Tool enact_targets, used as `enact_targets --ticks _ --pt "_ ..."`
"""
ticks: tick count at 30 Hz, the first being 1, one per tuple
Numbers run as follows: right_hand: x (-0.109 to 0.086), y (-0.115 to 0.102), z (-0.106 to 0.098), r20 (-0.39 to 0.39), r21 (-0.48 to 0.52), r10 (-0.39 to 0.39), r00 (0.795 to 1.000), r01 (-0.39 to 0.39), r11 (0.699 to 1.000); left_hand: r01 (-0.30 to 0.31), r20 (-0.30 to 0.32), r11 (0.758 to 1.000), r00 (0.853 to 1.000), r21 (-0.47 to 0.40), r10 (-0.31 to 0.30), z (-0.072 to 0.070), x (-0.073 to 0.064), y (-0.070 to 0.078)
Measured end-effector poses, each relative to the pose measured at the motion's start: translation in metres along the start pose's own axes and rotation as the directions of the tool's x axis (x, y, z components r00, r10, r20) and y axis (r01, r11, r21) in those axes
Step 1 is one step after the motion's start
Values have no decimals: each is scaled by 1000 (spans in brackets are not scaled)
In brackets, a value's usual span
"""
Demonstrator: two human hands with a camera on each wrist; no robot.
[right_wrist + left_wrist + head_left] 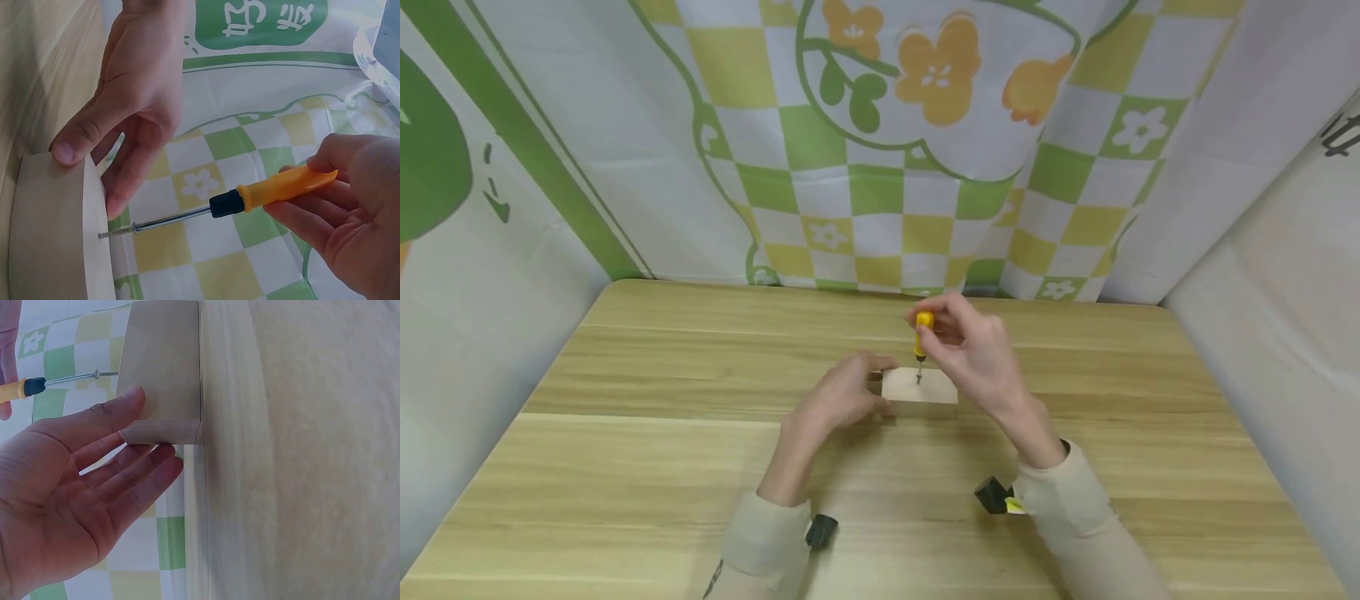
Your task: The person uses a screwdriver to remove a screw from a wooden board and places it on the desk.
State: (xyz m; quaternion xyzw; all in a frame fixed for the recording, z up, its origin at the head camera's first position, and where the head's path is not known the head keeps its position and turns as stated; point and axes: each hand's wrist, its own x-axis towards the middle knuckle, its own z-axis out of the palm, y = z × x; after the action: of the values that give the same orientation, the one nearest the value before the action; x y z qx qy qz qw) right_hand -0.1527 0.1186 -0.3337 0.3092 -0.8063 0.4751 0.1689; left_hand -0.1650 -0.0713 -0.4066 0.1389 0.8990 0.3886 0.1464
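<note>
A pale wooden block point(936, 386) lies flat on the table before me. My left hand point(844, 393) grips its left end, with the thumb point(119, 406) on the near side. A screw point(119, 232) stands up from the block's top face, its tip at the wood and most of its thread showing. In my right hand point(981, 354) is a screwdriver point(278, 190) with a yellow handle and black collar, pinched between thumb and fingers. The steel shaft point(175, 217) meets the screw head, roughly in line with it and nearly upright in the head view.
Wood-grain tabletop point(647, 475) spreads around both hands. A checked, flower-printed cloth point(880, 192) hangs along its back edge, and pale cloth walls rise at left and right. Black wrist cameras sit by the left cuff point(767, 533) and the right cuff point(1067, 492).
</note>
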Motion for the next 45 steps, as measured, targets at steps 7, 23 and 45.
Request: enact_targets --ticks 7,23,45 --pt "-5 2 1 -52 -117 10 999 -16 993 -17 8 1000 1000 -14 17 5 1 0" --pt "-2 5 -2 -134 -178 -85 987 60 982 -2 6 1000 1000 -20 2 4 0 3" --pt "-1 12 3 -4 -15 -65 998 65 998 14 -9 1000 1000 -7 -14 1 -3 2"
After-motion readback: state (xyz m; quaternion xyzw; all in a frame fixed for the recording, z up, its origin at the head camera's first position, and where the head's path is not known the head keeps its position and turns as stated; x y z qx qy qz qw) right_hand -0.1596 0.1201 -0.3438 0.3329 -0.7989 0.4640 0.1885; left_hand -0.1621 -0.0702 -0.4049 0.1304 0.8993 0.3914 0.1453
